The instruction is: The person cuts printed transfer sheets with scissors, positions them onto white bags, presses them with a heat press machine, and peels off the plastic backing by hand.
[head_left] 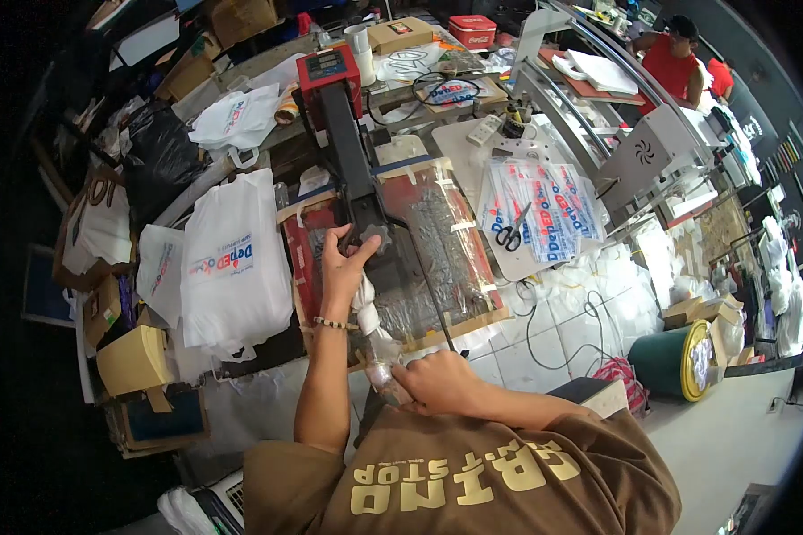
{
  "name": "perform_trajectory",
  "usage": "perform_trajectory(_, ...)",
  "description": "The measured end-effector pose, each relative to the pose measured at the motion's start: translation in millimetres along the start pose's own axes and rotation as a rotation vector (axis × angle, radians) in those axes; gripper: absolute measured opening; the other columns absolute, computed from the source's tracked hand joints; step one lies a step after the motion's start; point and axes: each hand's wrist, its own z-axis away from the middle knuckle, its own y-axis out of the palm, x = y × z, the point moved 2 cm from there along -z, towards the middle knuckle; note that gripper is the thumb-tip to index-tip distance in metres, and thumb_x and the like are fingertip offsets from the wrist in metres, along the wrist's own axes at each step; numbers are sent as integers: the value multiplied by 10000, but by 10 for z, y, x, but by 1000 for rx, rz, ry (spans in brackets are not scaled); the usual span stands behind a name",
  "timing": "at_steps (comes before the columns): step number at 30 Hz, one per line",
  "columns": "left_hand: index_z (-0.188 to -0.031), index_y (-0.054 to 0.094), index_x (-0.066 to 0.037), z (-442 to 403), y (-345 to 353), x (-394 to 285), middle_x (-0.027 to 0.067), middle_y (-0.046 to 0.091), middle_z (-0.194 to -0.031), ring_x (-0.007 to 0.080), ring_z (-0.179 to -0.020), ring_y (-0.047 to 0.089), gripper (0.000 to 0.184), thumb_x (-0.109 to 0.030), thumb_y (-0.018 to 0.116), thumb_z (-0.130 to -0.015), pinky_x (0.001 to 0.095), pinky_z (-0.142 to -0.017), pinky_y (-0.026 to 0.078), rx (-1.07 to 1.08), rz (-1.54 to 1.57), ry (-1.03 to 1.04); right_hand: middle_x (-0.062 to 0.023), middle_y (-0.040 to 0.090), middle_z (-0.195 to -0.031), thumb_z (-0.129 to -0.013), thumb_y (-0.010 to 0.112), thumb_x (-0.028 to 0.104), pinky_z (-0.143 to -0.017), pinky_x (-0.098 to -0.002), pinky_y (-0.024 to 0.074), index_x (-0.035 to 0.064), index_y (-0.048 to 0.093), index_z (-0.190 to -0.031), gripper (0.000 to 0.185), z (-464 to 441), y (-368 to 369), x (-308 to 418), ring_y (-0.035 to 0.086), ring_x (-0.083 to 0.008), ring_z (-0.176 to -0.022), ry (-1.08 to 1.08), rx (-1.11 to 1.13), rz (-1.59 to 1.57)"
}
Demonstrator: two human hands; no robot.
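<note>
- Our right hand (446, 382) is closed in a fist at the near end of the wrapped handle (384, 348). The loose-looking plastic and cloth could slide under our palm and cost us our hold.
- Our left hand (337, 272) is partly open, thumb and fingers spread about the dark knob (381, 234); we can't tell how firmly they press. Any shift of the handle could pinch those fingertips, and the metal may be hot.
- Beneath and beyond our hands, in the middle of the bench, is the press. Its broad plate (446, 259) looks red and silvery, crinkled and patched with tan tape, and a lifted edge might snag.
- Past it, the dark arm (357, 169) runs back to a red control box (326, 67). The black cable (401, 116) loops beside that, and could catch if the press were dragged.
</note>
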Motion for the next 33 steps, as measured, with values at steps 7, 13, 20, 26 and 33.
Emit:
perform_trajectory(7, -1195, 587, -7, -35, 3, 92, -28, 547, -902, 66, -777, 471, 551, -274, 867, -802, 236, -696, 437, 6, 34, 2, -109, 673, -699, -808, 734, 573, -538, -437, 537, 63, 641, -1032, 564, -20, 174, -74, 692, -320, -615, -56, -121, 58)
perform_trajectory(13, -1176, 583, -7, -63, -1, 142, -22, 546, -913, 77, -791, 463, 544, -283, 865, -802, 253, -701, 434, 8, 23, 25, -112, 676, -710, -807, 737, 565, -544, -439, 539, 61, 639, -1021, 556, -23, 189, -80, 693, -319, -624, -79, -143, 57)
perform_trajectory(20, -1157, 577, -11, -33, 7, 91, -4, 577, -960, 87, -816, 475, 548, -303, 875, -800, 253, -745, 438, -1, 31, 33, -107, 678, -721, -824, 710, 588, -541, -436, 541, 64, 644, -1003, 558, -28, 218, -80, 695, -318, -632, -67, -118, 79)
perform_trajectory(26, -1170, 572, -14, -39, -1, 83, 35, 628, -1055, 103, -919, 538, 556, -292, 882, -801, 260, -815, 456, 16, 43, 18, -106, 674, -714, -815, 712, 603, -543, -434, 541, 71, 655, -995, 565, -23, 213, -78, 694, -313, -630, -60, -127, 86)
perform_trajectory(33, -1177, 569, -9, -92, -7, 91, 47, 629, -1065, 105, -903, 546, 561, -282, 883, -802, 269, -808, 465, 54, 59, -13, -121, 680, -727, -803, 718, 616, -579, -457, 541, 87, 676, -1024, 575, -28, 195, -61, 698, -336, -663, -7, -88, 59)
